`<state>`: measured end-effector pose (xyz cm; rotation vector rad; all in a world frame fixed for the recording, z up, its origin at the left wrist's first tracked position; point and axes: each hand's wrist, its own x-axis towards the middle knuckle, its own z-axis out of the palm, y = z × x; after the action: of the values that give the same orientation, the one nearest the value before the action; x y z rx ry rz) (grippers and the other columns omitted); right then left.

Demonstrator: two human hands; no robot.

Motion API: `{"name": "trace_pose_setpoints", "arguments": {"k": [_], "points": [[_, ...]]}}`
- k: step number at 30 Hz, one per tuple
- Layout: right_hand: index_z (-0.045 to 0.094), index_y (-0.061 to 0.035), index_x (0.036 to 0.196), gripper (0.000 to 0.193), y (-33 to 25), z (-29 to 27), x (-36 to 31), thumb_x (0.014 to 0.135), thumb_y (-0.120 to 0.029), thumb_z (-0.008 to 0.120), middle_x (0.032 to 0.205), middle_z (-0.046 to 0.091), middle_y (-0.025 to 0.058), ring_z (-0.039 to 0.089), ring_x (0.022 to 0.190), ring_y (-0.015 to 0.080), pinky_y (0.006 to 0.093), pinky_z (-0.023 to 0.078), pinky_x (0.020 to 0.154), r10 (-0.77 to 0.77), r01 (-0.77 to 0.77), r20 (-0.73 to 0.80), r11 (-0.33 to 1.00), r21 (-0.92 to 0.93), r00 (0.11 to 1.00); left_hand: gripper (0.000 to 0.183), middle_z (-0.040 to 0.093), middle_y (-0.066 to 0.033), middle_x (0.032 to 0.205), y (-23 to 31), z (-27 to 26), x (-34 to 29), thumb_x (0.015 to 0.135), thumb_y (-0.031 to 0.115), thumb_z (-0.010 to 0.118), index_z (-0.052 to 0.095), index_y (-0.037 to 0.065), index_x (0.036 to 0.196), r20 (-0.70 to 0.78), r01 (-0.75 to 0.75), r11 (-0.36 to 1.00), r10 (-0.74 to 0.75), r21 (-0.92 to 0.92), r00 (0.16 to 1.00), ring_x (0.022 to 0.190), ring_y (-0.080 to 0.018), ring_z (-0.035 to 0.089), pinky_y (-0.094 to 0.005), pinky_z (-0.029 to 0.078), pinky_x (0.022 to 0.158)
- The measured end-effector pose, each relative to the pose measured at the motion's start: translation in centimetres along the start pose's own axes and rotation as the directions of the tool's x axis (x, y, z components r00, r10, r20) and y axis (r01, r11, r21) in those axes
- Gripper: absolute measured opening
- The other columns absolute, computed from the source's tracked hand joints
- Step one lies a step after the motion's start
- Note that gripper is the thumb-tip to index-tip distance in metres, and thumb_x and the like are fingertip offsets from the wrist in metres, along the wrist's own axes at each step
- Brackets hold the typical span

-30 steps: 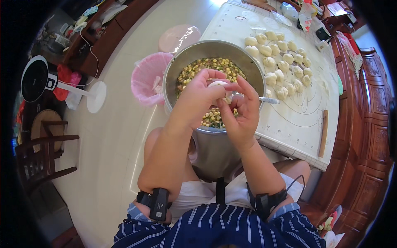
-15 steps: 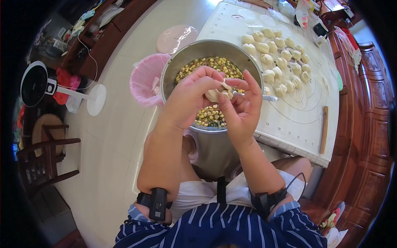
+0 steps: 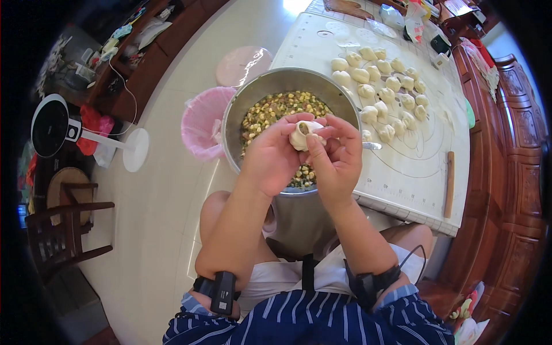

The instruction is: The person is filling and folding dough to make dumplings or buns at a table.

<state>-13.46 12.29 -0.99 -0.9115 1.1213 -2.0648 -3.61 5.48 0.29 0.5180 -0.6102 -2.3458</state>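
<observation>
Between my two hands is a small white dough bun [image 3: 300, 135], gathered at the edges, with a gap at its top through which darker filling shows. My left hand [image 3: 275, 150] cups it from the left, fingers curled round its far side. From the right, my right hand [image 3: 338, 150] presses its thumb against the dough's front, its fingers bent behind. Both hands hover over a large steel pot [image 3: 234, 109] of chopped filling [image 3: 270, 112] with yellow corn and green bits. A spoon handle [image 3: 372, 146] sticks out past the pot's right rim.
On the white table mat [image 3: 397, 178] to the right sit several shaped buns [image 3: 386, 95]. A wooden rolling pin [image 3: 449, 184] lies near the mat's right edge. Left of the pot stands a pink lined bin [image 3: 198, 123], with a pink round stool [image 3: 244, 64] behind it.
The bun has turned so its gap shows upward. My hands have come slightly lower, the left one opening out around the dough, and the whole view has shifted a little.
</observation>
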Motion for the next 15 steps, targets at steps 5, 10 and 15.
{"name": "trace_pose_setpoints", "arguments": {"k": [5,10,15], "points": [[0.059,-0.0055,0.103,0.029,0.6,-1.8,1.1,0.077,0.004,0.067,0.086,0.057,0.0038,0.046,0.06,0.0047,0.019,0.039,0.051,-0.146,0.214,0.237,0.931,-0.297,0.96,0.031,0.057,-0.016,0.114,1.0,0.9,-0.1,0.089,0.016,0.043,0.052,0.001,0.114,-0.024,0.012,1.0,-0.012,-0.007,1.0,0.106,-0.0251,0.055,-0.0405,0.043,0.096],[0.059,-0.0066,0.104,0.031,0.6,-1.9,1.5,0.076,0.005,0.068,0.093,0.057,0.0066,0.047,0.06,0.007,0.0201,0.041,0.051,-0.192,0.296,0.326,0.904,-0.309,0.926,0.027,0.058,-0.0142,0.108,1.2,0.7,-0.2,0.086,0.012,0.049,0.052,0.0,0.11,-0.023,0.036,0.999,-0.036,0.001,0.999,0.098,-0.0209,0.057,-0.0344,0.047,0.088],[0.054,-0.0058,0.115,0.042,0.4,-1.4,1.6,0.076,0.005,0.066,0.108,0.054,0.0106,0.051,0.065,0.0082,0.0193,0.043,0.053,-0.269,0.369,0.326,0.88,-0.3,0.906,0.027,0.058,-0.0123,0.106,1.4,0.4,-0.2,0.086,0.012,0.05,0.052,0.0,0.11,-0.013,0.044,0.999,-0.044,0.016,0.999,0.096,-0.0188,0.057,-0.033,0.047,0.086]]}}
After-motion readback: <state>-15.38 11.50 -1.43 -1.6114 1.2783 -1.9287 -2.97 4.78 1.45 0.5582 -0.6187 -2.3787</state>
